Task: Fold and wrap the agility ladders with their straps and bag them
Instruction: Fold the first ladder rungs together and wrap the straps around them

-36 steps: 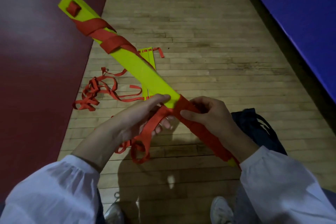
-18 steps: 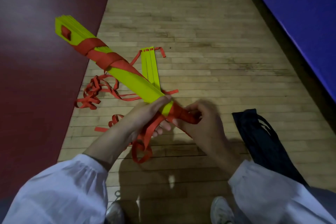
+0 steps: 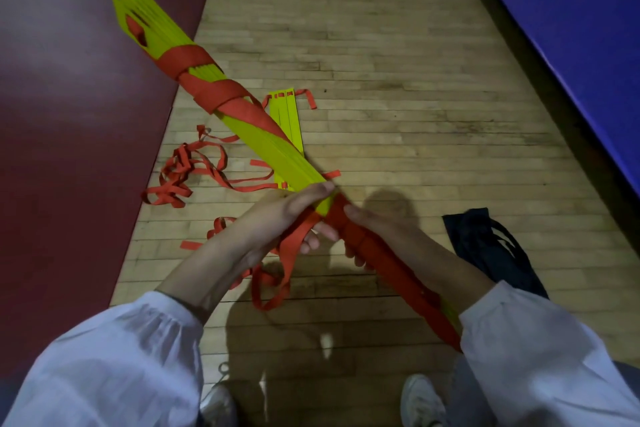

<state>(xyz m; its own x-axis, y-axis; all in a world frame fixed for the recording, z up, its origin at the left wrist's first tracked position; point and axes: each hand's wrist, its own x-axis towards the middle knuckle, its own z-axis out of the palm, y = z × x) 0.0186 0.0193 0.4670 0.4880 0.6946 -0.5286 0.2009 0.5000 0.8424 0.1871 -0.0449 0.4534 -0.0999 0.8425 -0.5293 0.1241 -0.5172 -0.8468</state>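
The stacked bundle of yellow flat plastic ladder rungs [image 3: 263,146] is held up off the pale wooden plank floor [image 3: 398,114], running on a slant from upper left down to the lower right sleeve, probably so the strap can pass all the way round it. The left hand [image 3: 277,218] is clamped on the bundle at its middle, thumb on top, with the loose red webbing strap [image 3: 287,253] trailing through its fingers and hanging in a loop below, which looks like a way to keep tension on the wrap. The right hand [image 3: 377,236] is closed around the near half, fingers curled under, pinning the red turns already laid there. That near half is covered in red; the far half shows a few slanting red bands, with bare yellow between and the rung ends fanned slightly. A second, unwrapped yellow ladder [image 3: 287,121] lies flat on the floor beyond, its red straps tangled beside it, and the dark navy drawstring bag [image 3: 491,246] waits just right of the hands.
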